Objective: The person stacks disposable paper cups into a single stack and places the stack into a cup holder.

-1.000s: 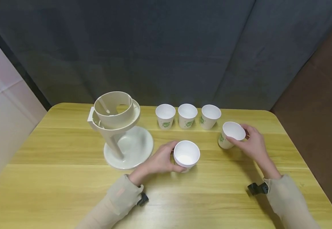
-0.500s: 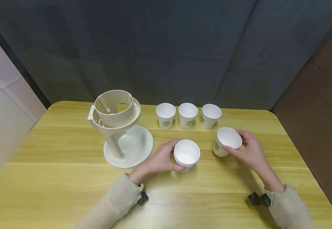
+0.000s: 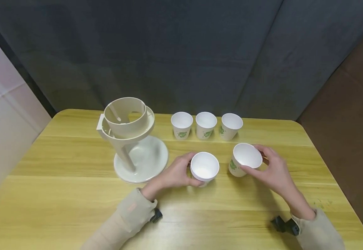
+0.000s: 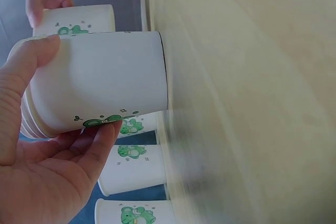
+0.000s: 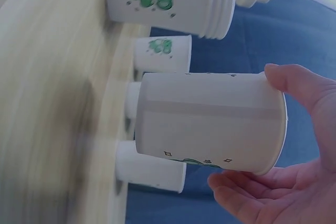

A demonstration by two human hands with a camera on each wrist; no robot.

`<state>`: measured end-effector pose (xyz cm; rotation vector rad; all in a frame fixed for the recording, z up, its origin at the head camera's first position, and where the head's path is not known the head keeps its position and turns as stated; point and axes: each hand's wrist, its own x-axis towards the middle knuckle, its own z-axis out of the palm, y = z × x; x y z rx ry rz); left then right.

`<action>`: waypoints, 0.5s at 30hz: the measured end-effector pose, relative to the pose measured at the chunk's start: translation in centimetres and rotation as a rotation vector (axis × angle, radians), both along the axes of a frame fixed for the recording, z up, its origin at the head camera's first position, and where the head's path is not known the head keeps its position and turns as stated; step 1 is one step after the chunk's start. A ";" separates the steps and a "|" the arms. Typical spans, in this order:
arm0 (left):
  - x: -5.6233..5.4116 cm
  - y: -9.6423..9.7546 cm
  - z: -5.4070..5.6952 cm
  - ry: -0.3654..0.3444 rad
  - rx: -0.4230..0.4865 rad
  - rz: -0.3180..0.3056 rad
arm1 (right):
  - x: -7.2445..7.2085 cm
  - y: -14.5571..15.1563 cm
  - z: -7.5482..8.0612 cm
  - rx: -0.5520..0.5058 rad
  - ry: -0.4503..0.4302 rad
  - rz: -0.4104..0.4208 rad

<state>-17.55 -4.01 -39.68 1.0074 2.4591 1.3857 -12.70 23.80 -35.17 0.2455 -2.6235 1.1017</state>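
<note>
In the head view my left hand (image 3: 175, 174) grips a small stack of nested white paper cups (image 3: 204, 166), thumb at the near side and fingers round the far side. Several stacked rims show at its top in the left wrist view, with a green cartoon print on the wall of the outer cup (image 4: 100, 80). My right hand (image 3: 274, 171) holds a single paper cup (image 3: 246, 156) near its rim between thumb and fingers, upright and close over the table. A seam runs along this cup (image 5: 210, 119) in the right wrist view. A short gap separates it from the stack.
Three paper cups, a left one (image 3: 181, 125), a middle one (image 3: 206, 125) and a right one (image 3: 231, 126), stand upright in a row at the table's back. Left of them is a cream stand (image 3: 125, 130) with a ring-shaped holder over a round base (image 3: 150, 156). A dark curtain (image 3: 168, 55) hangs behind.
My right hand has brought its paper cup leftward and nearer to me, towards the stack. My left hand and the stack of paper cups have stayed in place.
</note>
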 end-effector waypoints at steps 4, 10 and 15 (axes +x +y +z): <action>0.0 0.0 0.0 0.003 -0.004 -0.001 | 0.4 -0.3 0.6 0.014 0.007 0.005; 0.0 0.0 0.0 0.003 -0.008 0.002 | 0.8 -0.8 2.0 0.015 0.033 0.039; 0.0 0.0 0.0 0.003 -0.004 0.002 | 0.9 -1.4 3.5 0.012 0.064 0.060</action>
